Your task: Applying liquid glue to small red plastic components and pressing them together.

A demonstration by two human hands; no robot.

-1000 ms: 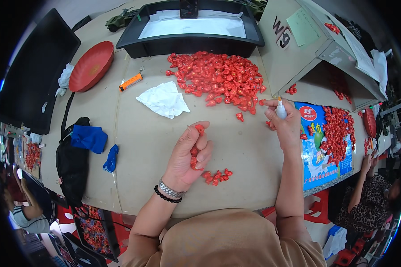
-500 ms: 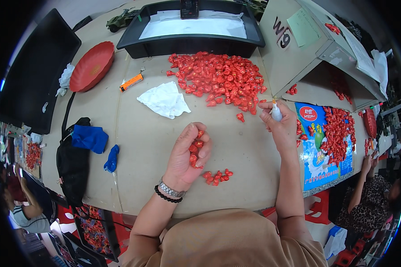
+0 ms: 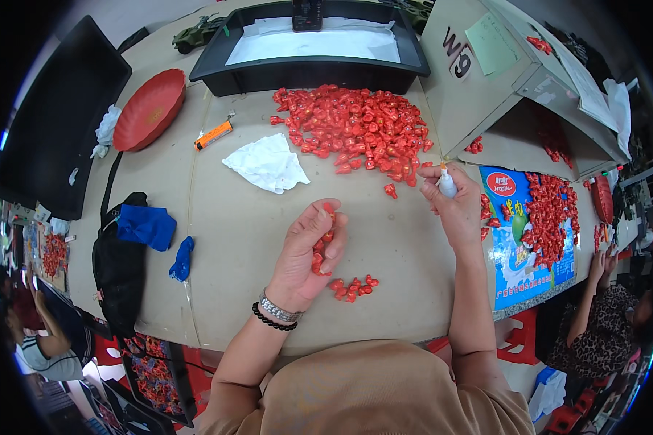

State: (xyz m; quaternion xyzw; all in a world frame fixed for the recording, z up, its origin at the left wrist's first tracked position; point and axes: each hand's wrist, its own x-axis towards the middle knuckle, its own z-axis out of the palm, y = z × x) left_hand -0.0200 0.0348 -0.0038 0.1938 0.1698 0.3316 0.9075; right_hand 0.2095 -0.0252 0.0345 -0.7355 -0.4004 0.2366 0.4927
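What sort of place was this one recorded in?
Probably a small handwork workshop: a big pile of small red pieces lies in front of a black tray, the right hand holds a white pen-like tool, and a co-worker in a spotted top is at the far right.

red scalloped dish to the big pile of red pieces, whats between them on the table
The head view shows an orange stick-shaped item nearer the red scalloped dish, and a white tissue or cloth nearer the pile of red pieces.

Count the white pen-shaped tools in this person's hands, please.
1: the white pen-shaped tool, in the right hand. The left hand holds red pieces; anything deeper in its palm may be hidden.
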